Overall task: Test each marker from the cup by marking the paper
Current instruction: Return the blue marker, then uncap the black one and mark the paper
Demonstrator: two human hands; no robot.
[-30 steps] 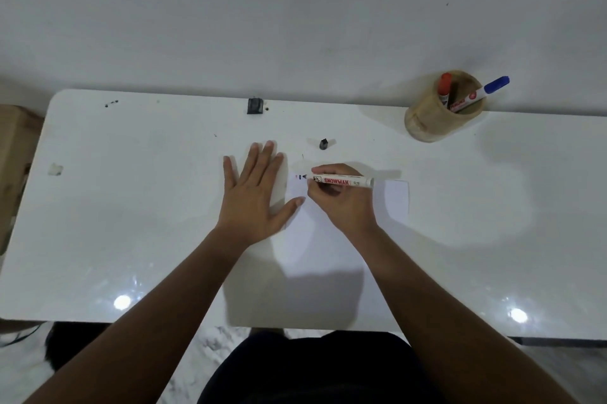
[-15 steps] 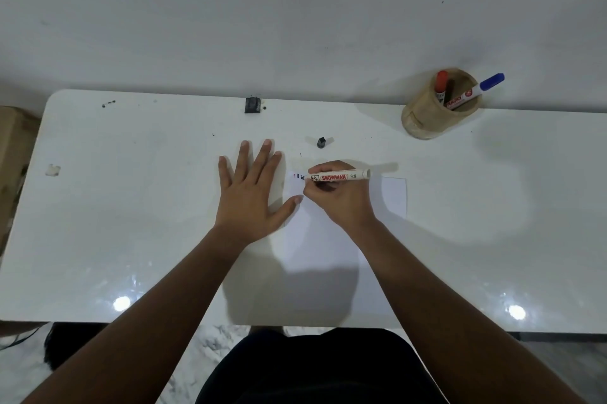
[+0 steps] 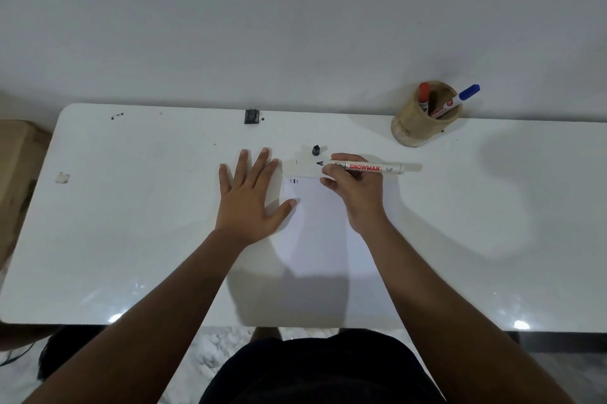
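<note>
Here the left hand [image 3: 248,198] lies flat with fingers spread at the left edge of the paper [image 3: 315,223], thumb on the sheet, probably to pin it against sliding on the glossy worktop [image 3: 131,223]. The right hand [image 3: 353,193] pinches the uncapped black marker [image 3: 368,167] near its tip; the barrel lies almost level, pointing left, with the nib just past the paper's top edge rather than on it. A few short test marks [image 3: 294,180] sit in the sheet's upper left corner. The marker's black cap [image 3: 316,150] stands just above the nib. At upper right the wooden cup [image 3: 420,121] holds a red-capped marker [image 3: 424,94] and a blue-capped marker [image 3: 458,100], well apart from the hands. Open worktop spreads to both sides, and the route to the cup looks unobstructed
</note>
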